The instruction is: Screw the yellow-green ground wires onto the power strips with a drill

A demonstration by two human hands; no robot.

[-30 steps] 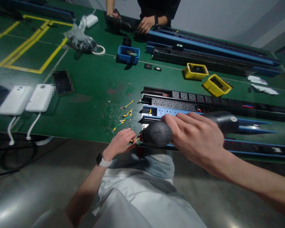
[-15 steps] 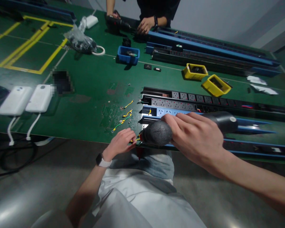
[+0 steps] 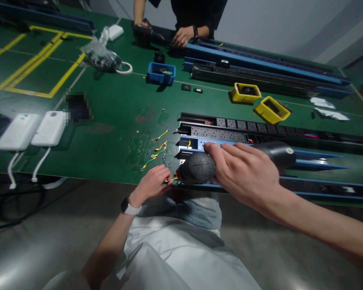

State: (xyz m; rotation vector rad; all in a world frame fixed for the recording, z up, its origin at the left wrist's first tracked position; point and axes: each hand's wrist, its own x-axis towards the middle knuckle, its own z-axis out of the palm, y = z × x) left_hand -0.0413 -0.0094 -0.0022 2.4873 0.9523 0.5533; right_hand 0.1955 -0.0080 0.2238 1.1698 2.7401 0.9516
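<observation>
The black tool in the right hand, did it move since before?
No. The black tool sits at the same end of the blue power strip; only the camera shifted.

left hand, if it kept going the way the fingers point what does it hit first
The left hand points right along the table edge, fingertips pinching a yellow-green wire. Straight on, it would probably first meet the dark rounded tool held by the right hand, just beyond; depth there is hard to judge.

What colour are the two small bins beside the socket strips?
Yellow bins, clearest in the head view.
</observation>
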